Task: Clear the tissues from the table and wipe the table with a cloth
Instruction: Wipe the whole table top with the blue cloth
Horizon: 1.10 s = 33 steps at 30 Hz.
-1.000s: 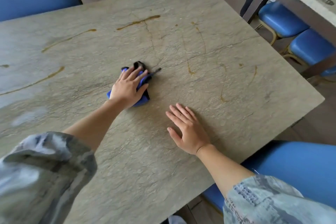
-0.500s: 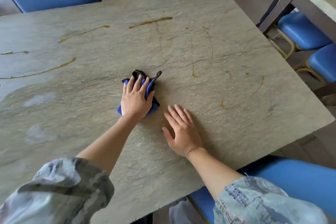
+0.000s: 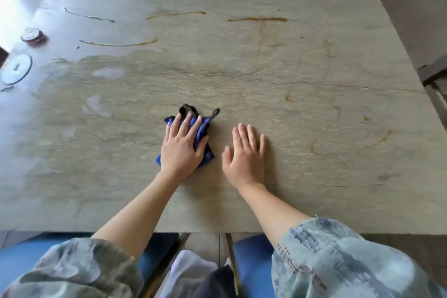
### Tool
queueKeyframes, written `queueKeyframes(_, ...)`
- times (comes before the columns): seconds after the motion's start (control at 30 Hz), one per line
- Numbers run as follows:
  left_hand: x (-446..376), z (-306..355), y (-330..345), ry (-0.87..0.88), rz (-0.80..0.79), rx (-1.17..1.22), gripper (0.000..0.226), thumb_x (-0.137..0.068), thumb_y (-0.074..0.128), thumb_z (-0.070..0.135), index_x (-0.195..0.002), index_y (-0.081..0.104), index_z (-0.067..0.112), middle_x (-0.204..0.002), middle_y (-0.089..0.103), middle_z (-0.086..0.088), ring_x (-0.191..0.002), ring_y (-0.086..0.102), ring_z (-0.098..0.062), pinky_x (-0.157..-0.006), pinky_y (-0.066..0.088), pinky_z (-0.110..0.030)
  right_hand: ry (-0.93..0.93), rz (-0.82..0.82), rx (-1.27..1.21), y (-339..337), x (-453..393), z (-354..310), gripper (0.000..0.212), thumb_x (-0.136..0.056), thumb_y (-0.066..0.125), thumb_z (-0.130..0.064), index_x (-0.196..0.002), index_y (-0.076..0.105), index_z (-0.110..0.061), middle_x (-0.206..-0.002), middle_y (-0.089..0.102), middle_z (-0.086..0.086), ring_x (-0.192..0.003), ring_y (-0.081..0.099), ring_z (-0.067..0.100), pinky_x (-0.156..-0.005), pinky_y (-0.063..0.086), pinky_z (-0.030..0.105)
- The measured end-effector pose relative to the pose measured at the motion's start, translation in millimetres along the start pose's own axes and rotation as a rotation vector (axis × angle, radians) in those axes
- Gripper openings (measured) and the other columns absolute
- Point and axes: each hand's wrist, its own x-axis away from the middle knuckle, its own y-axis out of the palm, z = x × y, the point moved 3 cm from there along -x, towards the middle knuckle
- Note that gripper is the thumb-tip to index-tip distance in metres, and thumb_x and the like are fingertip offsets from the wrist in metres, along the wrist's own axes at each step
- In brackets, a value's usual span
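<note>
Left hand (image 3: 182, 146) flat on the blue cloth (image 3: 204, 128) mid-table (image 3: 314, 196), fingers straight, pressing down to scrub, not gripping. Right hand (image 3: 244, 155) spread open just beside it, probably for balance. Brown streaks (image 3: 257, 19) at the far side unwiped, no tissues visible.

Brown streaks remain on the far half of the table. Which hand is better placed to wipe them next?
Left. The left hand already presses flat on the blue cloth, streaks beyond it. The right hand lies flat on the bare table, holding nothing.
</note>
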Motion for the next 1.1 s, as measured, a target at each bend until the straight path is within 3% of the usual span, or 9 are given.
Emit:
queueKeyframes(0.07, 23, -5, -3, 0.155, -0.049, -0.010, 0.056, -0.093, 0.037, 0.053, -0.143, 0.042, 0.029, -0.152, 0.038, 0.001, -0.145, 0.024, -0.023, -0.117, 0.023, -0.045, -0.004, 0.001, 0.001, 0, 1, 0, 0.059, -0.085, 0.039, -0.036, -0.137, 0.050, -0.010, -0.147, 0.044, 0.007, -0.141, 0.033, 0.026, -0.115, 0.014, 0.054)
queueKeyframes(0.13, 32, -28, -10, 0.146, -0.036, -0.026, 0.056, -0.093, 0.035, 0.054, -0.143, 0.043, 0.029, -0.151, 0.039, 0.001, -0.145, 0.025, -0.021, -0.117, 0.025, -0.044, -0.007, 0.004, -0.003, 0, 1, 0, 0.059, -0.086, 0.039, -0.036, -0.137, 0.050, -0.010, -0.147, 0.044, 0.007, -0.141, 0.033, 0.026, -0.115, 0.012, 0.053)
queueKeyframes(0.3, 59, -92, -30, -0.484, 0.095, 0.023, 0.059, -0.092, 0.037, 0.053, -0.145, 0.037, 0.028, -0.154, 0.033, -0.004, -0.146, 0.016, -0.026, -0.119, 0.015, -0.044, -0.012, 0.025, 0.001, 1, 0, 1, 0.058, -0.085, 0.039, -0.036, -0.135, 0.052, -0.009, -0.146, 0.046, 0.009, -0.140, 0.034, 0.028, -0.115, 0.011, 0.052)
queueKeyframes(0.37, 71, -84, -28, -0.522, 0.088, -0.014, 0.060, -0.092, 0.036, 0.053, -0.147, 0.035, 0.026, -0.155, 0.030, -0.004, -0.146, 0.014, -0.027, -0.119, 0.013, -0.046, -0.013, 0.038, 0.001, 2, 0, 2, 0.058, -0.085, 0.039, -0.036, -0.134, 0.053, -0.009, -0.145, 0.047, 0.010, -0.139, 0.036, 0.029, -0.114, 0.012, 0.052)
queueKeyframes(0.6, 83, -25, -22, -0.040, -0.062, -0.084, 0.063, -0.093, 0.031, 0.059, -0.149, 0.030, 0.029, -0.156, 0.029, -0.001, -0.148, 0.012, -0.024, -0.120, 0.012, -0.045, -0.015, 0.005, -0.007, 0, 2, 2, 0.060, -0.087, 0.034, -0.038, -0.138, 0.049, -0.010, -0.148, 0.043, 0.008, -0.141, 0.031, 0.026, -0.116, 0.010, 0.051)
queueKeyframes(0.77, 98, -57, -39, 0.538, -0.185, -0.005, 0.060, -0.095, 0.042, 0.054, -0.148, 0.034, 0.025, -0.157, 0.026, 0.000, -0.148, 0.012, -0.024, -0.119, 0.016, -0.048, -0.024, 0.032, -0.028, 0, 3, 3, 0.060, -0.087, 0.032, -0.038, -0.136, 0.052, -0.010, -0.146, 0.045, 0.009, -0.140, 0.034, 0.027, -0.115, 0.011, 0.049)
queueKeyframes(0.9, 106, -97, -58, 0.627, -0.232, 0.032, 0.069, -0.088, 0.054, 0.054, -0.147, 0.036, 0.021, -0.157, 0.026, -0.002, -0.148, 0.013, -0.025, -0.117, 0.020, -0.052, -0.032, 0.048, -0.034, 0, 4, 3, 0.058, -0.089, 0.034, -0.038, -0.134, 0.054, -0.009, -0.145, 0.047, 0.010, -0.139, 0.036, 0.028, -0.115, 0.014, 0.049)
queueKeyframes(1.1, 89, -130, -71, 0.776, -0.355, -0.045, 0.085, -0.081, 0.055, 0.067, -0.148, 0.032, 0.020, -0.159, 0.021, -0.004, -0.148, 0.010, -0.027, -0.117, 0.017, -0.053, -0.027, 0.055, -0.040, 0, 4, 3, 0.055, -0.089, 0.037, -0.037, -0.134, 0.055, -0.010, -0.143, 0.049, 0.009, -0.138, 0.038, 0.027, -0.114, 0.021, 0.050)
